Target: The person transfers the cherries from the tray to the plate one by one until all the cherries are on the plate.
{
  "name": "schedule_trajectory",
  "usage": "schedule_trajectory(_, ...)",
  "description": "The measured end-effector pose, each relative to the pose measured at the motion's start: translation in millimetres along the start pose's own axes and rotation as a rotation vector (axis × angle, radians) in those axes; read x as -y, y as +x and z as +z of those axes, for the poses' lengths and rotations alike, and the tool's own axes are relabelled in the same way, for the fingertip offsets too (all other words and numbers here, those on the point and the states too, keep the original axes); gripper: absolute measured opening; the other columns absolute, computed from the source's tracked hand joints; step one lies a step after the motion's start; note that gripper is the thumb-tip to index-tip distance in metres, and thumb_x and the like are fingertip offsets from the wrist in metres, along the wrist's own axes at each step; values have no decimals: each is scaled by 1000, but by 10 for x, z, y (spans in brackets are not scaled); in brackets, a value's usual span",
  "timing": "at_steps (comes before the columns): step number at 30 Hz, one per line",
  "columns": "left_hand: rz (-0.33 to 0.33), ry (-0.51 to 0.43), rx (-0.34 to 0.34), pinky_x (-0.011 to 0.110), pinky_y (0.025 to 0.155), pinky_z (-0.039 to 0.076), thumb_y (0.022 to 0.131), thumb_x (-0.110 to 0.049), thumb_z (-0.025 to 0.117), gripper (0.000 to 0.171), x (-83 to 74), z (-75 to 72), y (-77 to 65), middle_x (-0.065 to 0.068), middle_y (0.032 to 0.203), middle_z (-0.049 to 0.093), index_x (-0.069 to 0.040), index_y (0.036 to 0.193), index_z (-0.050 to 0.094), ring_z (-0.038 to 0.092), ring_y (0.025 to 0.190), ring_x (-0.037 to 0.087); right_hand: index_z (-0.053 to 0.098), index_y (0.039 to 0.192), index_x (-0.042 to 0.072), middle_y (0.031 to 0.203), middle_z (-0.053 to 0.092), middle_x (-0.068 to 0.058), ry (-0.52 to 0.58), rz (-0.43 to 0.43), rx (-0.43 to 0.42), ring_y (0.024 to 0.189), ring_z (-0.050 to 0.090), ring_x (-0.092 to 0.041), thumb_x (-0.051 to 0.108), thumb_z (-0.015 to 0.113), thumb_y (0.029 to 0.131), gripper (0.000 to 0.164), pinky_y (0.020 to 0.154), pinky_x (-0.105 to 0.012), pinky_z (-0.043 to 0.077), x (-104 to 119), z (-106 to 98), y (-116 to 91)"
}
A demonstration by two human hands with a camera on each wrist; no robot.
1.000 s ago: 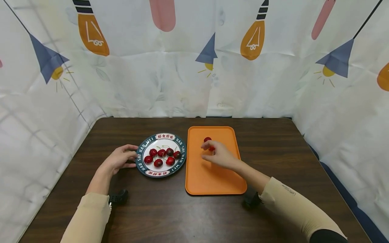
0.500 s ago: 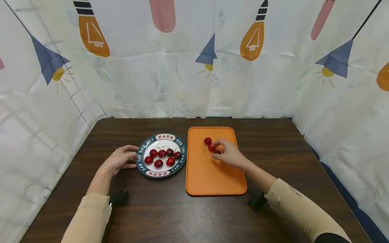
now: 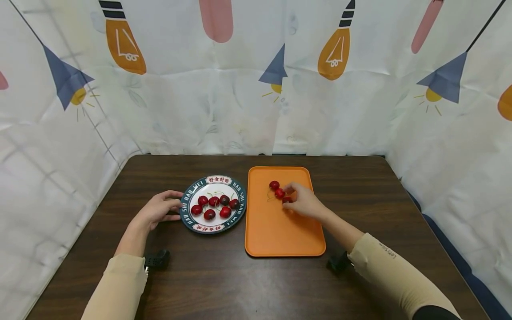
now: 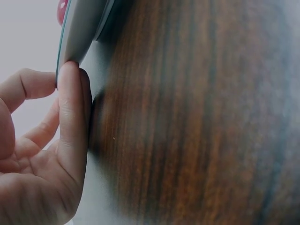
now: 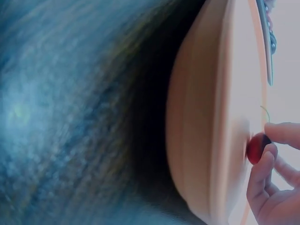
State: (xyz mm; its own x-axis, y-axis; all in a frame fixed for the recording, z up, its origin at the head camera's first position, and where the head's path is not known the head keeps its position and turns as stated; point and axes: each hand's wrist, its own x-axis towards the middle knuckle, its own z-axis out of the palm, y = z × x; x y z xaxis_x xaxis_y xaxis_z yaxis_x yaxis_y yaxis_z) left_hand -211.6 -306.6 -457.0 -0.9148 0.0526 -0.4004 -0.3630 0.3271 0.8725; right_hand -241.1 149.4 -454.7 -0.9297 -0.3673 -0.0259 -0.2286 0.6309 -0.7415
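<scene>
On the left side of the table, my left hand [image 3: 162,208] holds the near-left rim of a round plate [image 3: 186,222] with a dark teal lettered border. The left wrist view shows fingers above and below the plate's edge [image 4: 77,35]. Several dark red cherries, some with stems, lie on its white centre. My right hand [image 3: 304,202] is over the orange tray [image 3: 264,235], its thumb and finger pinching a cherry [image 5: 257,147] low at the tray surface. Two more cherries, a far one [image 3: 274,185] and a nearer one [image 3: 279,193], sit on the tray just beyond the fingertips.
Plate and tray stand side by side on a dark wood-grain table [image 3: 200,275], almost touching. A patterned white curtain [image 3: 240,111] hangs behind and along both sides. Each wrist wears a dark camera, the left one [image 3: 158,259] close above the tabletop.
My right hand has shifted slightly right on the tray, and a third cherry now shows at its fingertips beside the other two. My left hand has stayed at the plate.
</scene>
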Motion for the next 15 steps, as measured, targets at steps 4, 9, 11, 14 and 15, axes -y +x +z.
schedule_trajectory(4, 0, -4, -3, 35, 82, 61, 105, -17, 56, 53, -1, 5, -1, 21, 124, 54, 2, 151, 38, 62, 98, 23, 61, 122, 2, 117, 64, -12, -29, -3, 3, 101, 58, -27, 13, 83, 87, 42, 89, -42, 52, -49, -8, 8)
schedule_trajectory(9, 6, -3, -8, 35, 82, 61, 105, -16, 55, 52, -2, 10, -5, 20, 122, 55, 3, 150, 39, 62, 97, 23, 63, 117, 5, 113, 64, -9, -29, 21, 15, 82, 53, -23, 14, 83, 87, 37, 67, -34, 47, -119, -16, 22)
schedule_trajectory(11, 7, -4, -8, 35, 82, 61, 105, -16, 55, 51, -1, 9, -7, 20, 122, 55, 3, 150, 39, 62, 97, 22, 63, 116, 6, 111, 64, -9, -24, 28, 18, 82, 52, -23, 14, 83, 87, 36, 65, -33, 47, -129, -23, 18)
schedule_trajectory(14, 6, -4, -8, 34, 82, 61, 105, -16, 56, 51, -2, 9, -11, 20, 122, 55, 3, 150, 39, 62, 97, 22, 64, 115, 7, 109, 64, -8, -17, 32, 20, 84, 54, -22, 15, 83, 87, 35, 65, -32, 49, -138, -34, 16)
schedule_trajectory(15, 6, -4, -9, 34, 82, 61, 105, -16, 56, 52, -2, 9, -12, 20, 122, 55, 3, 150, 40, 62, 97, 22, 64, 115, 7, 108, 64, -8, -13, 35, 21, 83, 54, -22, 15, 83, 87, 35, 65, -32, 49, -132, -39, 13)
